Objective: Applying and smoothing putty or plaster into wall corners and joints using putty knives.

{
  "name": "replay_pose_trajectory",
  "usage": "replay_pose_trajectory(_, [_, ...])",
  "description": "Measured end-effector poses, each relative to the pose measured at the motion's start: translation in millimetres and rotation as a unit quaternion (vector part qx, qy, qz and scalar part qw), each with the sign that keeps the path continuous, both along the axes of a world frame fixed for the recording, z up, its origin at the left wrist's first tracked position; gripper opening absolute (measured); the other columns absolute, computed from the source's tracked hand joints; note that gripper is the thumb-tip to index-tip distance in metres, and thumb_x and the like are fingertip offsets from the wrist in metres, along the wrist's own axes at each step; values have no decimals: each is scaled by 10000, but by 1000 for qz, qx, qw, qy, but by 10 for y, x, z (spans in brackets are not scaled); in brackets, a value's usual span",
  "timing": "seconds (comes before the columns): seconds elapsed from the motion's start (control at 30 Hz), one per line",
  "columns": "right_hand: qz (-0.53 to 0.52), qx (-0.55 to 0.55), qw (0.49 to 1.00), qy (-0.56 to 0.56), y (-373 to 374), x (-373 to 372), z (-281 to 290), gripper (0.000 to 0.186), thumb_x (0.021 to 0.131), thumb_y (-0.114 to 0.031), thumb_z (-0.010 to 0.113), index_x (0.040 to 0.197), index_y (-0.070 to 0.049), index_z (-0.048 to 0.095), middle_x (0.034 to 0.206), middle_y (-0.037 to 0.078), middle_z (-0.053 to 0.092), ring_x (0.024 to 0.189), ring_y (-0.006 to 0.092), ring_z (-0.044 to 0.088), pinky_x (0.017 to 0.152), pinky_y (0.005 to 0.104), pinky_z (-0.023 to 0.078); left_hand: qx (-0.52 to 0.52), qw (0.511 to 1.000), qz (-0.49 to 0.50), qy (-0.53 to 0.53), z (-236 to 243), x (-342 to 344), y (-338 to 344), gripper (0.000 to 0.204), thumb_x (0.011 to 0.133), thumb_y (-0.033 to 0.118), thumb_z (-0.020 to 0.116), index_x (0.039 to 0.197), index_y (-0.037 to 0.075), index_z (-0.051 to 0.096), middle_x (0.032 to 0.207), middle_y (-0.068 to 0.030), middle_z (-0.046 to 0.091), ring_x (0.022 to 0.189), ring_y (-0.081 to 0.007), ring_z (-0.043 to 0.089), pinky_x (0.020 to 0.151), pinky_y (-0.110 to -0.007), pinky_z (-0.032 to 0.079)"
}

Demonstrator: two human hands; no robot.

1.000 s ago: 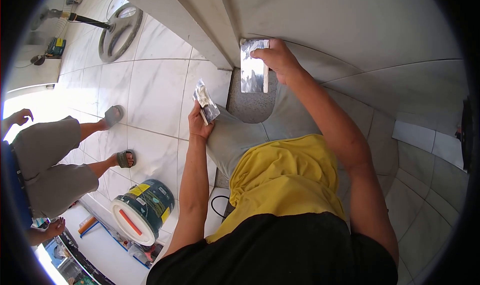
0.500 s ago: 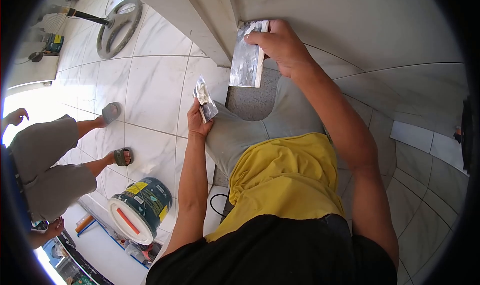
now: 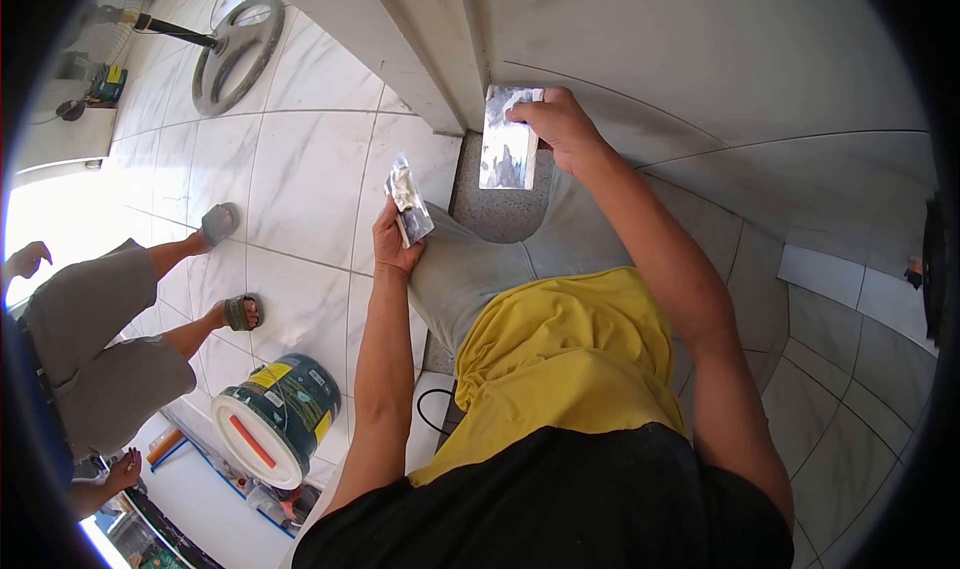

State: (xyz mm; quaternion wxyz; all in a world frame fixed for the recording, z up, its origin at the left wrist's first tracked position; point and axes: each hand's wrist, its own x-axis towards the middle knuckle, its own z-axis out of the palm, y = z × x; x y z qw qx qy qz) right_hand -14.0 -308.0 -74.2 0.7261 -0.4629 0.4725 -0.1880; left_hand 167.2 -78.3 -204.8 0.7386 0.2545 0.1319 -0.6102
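My right hand (image 3: 568,127) is closed around a wide, flat putty knife (image 3: 508,161). My thumb presses on its metal blade, which has white smears along it. The blade sits near the foot of the corner where the door frame (image 3: 425,54) meets the pale wall (image 3: 680,39); whether it touches the wall I cannot tell. To the left, beside my knee, my left hand (image 3: 392,247) grips a smaller putty knife (image 3: 414,225). A lump of white putty (image 3: 402,191) lies on its blade. Both handles are mostly hidden.
A dark bucket (image 3: 300,394) with a white lid and an orange strip stands at lower left. Farther left, another person (image 3: 100,309) in sandals stands on the marble-look tiles (image 3: 305,174). A ring-headed tool on a pole (image 3: 238,57) lies at upper left.
My right hand has drawn the wide putty knife toward me and slightly right, down from the upper part of the corner. My left hand has barely moved.
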Motion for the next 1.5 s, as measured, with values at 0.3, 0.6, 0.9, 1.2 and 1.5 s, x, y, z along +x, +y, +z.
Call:
replay_pose_trajectory(0.3, [-23, -10, 1000, -4, -59, 101, 206, 222, 716, -14, 608, 909, 94, 588, 815, 154, 627, 705, 247, 658, 594, 367, 547, 3, 1000, 5, 6, 8, 0, -6, 232, 956, 249, 479, 1054, 74, 595, 938, -48, 676, 783, -166, 668, 669, -308, 575])
replay_pose_trajectory(0.6, [12, -1, 1000, -12, -46, 67, 594, 269, 721, -134, 667, 954, -11, 609, 887, 73, 618, 824, 193, 618, 746, 351, 518, -1, 1000, -6, -1, -17, 7, 8, 236, 957, 252, 473, 1061, 78, 593, 911, -44, 674, 764, -166, 665, 653, -300, 569])
replay_pose_trajectory(0.9, [45, -37, 997, -42, -64, 96, 1021, 273, 730, -167, 682, 946, -19, 604, 883, 69, 615, 816, 180, 608, 749, 353, 516, 28, 999, 13, 7, -3, -10, -25, 237, 957, 256, 471, 1054, 79, 596, 909, -48, 674, 752, -170, 664, 628, -303, 570])
replay_pose_trajectory(1.2, [47, -85, 993, -62, -59, 154, 1479, 181, 725, -135, 651, 827, 3, 592, 785, 85, 617, 723, 189, 622, 640, 342, 539, 39, 999, 6, -10, 8, -22, -39, 250, 958, 281, 466, 1033, 81, 597, 857, -42, 674, 707, -174, 660, 586, -304, 567])
replay_pose_trajectory(1.5, [7, -61, 994, -86, -34, -201, 1256, 266, 717, -91, 651, 914, 72, 577, 830, 124, 624, 755, 212, 639, 673, 350, 538, 21, 1000, -6, -19, 6, -3, -2, 248, 954, 277, 477, 1049, 80, 594, 901, -43, 672, 733, -176, 664, 589, -303, 568])
